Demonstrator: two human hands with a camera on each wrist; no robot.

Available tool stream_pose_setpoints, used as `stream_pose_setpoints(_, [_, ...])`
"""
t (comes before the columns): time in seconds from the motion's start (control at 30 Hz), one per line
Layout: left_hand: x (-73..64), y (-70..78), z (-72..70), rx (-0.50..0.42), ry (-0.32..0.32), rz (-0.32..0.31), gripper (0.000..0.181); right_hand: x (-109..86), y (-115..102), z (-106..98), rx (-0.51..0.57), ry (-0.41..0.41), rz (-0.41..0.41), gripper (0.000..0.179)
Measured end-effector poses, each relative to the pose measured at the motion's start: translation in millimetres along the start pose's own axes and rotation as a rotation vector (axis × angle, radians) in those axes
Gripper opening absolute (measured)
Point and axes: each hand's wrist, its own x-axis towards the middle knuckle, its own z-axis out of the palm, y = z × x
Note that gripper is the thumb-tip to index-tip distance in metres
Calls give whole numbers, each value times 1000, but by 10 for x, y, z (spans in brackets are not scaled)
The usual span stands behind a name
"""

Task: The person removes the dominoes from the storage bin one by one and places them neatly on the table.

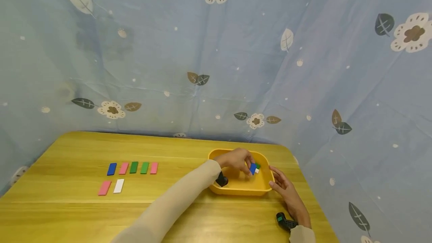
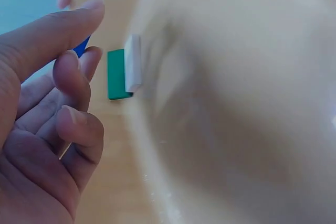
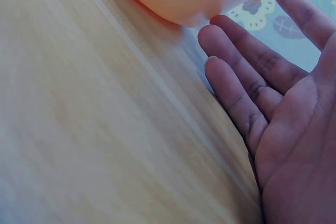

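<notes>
Inside the yellow plastic bin [image 1: 241,192], my left hand [image 1: 237,160] pinches a blue rectangular tile [image 1: 252,168] between thumb and fingers. Only a corner of that tile shows in the left wrist view, the rest hidden behind the fingers. Close by it in the bin are a green tile [image 2: 116,74] and a white tile [image 2: 133,64], one against the other. My right hand [image 1: 286,189] is at the bin's right end, thumb and fingertips at the rim. Seen from the right wrist, its fingers [image 3: 231,90] extend toward the bin's outer wall.
Left on the wooden table [image 1: 189,220] lies a row of tiles: blue [image 1: 111,168], pink [image 1: 123,168], two greens [image 1: 134,167] and another pink [image 1: 153,168]. Nearer are a pink tile [image 1: 104,188] and a white tile [image 1: 119,185]. A patterned curtain [image 1: 162,48] hangs behind.
</notes>
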Motion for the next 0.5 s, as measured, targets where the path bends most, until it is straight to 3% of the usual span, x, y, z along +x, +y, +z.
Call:
stream_pose_setpoints(0.23, [-149, 46, -71, 0, 22, 67, 41, -26, 3, 33, 1, 22, 11, 53])
stream_pose_setpoints(0.5, [-331, 85, -161, -3, 63, 77, 43, -32, -9, 36, -40, 29, 16, 53])
